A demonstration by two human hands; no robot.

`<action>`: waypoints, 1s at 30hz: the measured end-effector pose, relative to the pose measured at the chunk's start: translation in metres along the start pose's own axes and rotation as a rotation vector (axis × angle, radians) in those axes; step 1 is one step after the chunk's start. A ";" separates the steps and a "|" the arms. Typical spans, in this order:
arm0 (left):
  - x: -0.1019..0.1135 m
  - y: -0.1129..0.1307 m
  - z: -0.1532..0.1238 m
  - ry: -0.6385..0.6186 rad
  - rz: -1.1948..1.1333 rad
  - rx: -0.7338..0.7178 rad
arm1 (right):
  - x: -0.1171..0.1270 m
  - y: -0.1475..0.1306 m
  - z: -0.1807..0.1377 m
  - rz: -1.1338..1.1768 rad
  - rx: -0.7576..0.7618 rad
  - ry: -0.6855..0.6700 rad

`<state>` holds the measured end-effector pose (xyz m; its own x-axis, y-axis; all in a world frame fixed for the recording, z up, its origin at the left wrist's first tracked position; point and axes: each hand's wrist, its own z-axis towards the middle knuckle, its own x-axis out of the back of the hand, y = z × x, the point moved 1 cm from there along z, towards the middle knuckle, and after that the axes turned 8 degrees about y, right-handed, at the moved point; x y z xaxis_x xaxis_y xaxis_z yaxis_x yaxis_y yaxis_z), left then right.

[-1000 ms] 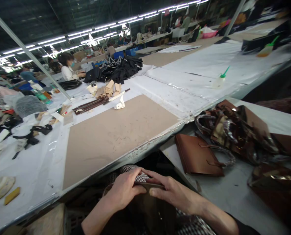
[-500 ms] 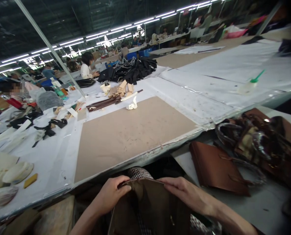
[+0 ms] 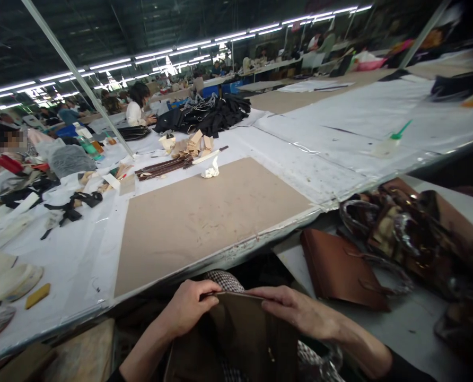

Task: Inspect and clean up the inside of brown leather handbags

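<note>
**Both hands closed on the top edge of a dark leather piece, low in front of the surface**

I saw the left hand [image 3: 189,310] and the right hand [image 3: 300,313] gripping the upper edge of the dark leather piece [image 3: 252,339]. The left fingers [image 3: 208,301] curled over its left corner, and the right fingers [image 3: 262,293] lay flat along the edge (I could not see that thumb). The piece sat between the two hands and hung down toward the bottom of the view, below the near rim of the surface [image 3: 81,286], with checked cloth [image 3: 225,279] showing just behind it. A tan board [image 3: 208,212] lay on the surface beyond the fingers, apart from them. To the right, a brown bag [image 3: 340,268] lay flat beside a heap of glossy bags [image 3: 411,228].
</note>
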<state>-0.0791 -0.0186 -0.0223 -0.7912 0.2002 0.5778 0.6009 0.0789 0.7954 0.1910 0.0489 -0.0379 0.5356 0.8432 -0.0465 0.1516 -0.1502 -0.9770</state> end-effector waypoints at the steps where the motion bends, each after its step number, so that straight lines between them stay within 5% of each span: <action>1: 0.001 -0.002 -0.001 -0.013 0.000 -0.005 | 0.003 -0.002 -0.001 0.010 -0.019 -0.028; 5: 0.001 -0.005 -0.002 -0.033 -0.040 0.048 | 0.014 -0.018 0.000 -0.114 -0.059 -0.165; 15: -0.009 0.002 -0.019 0.020 -0.118 0.139 | -0.024 -0.021 0.063 -0.763 0.241 0.003; 24: -0.013 -0.013 -0.040 0.359 -0.065 0.100 | -0.018 -0.006 0.070 -0.583 0.264 -0.030; 30: -0.012 -0.015 -0.032 0.377 0.195 -0.020 | -0.020 -0.001 0.081 -0.548 0.240 -0.067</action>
<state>-0.0826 -0.0530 -0.0352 -0.6515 -0.1618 0.7412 0.7440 0.0550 0.6660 0.1130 0.0740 -0.0529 0.3776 0.7966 0.4720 0.1946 0.4301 -0.8815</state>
